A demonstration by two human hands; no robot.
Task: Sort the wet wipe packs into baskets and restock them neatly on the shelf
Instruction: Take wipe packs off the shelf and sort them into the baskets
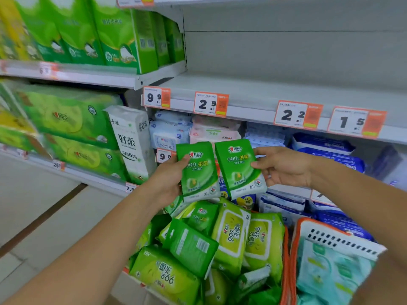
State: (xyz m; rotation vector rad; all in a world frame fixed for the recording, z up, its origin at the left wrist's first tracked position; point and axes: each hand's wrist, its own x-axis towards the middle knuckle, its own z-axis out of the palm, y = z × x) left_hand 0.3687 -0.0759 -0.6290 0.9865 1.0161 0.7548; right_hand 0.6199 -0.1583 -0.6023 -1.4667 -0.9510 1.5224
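My left hand [168, 179] grips a small green wet wipe pack [199, 170] by its left edge, held upright. Beside it my right hand [282, 166] pinches a second, matching green pack [239, 168] by its right edge. Both packs hover side by side in front of the shelves, above a basket [285, 249] with an orange rim that is heaped with green wipe packs [231, 236], large and small. To the right stands a white basket with an orange rim [343, 241] that holds pale teal packs [326, 267].
The grey shelf [275, 89] above the price tags [211, 103] is bare. The shelf below holds blue, pink and white wipe packs [169, 133]. Green tissue bundles [72, 119] fill the left shelves. Tiled floor [44, 216] lies at the lower left.
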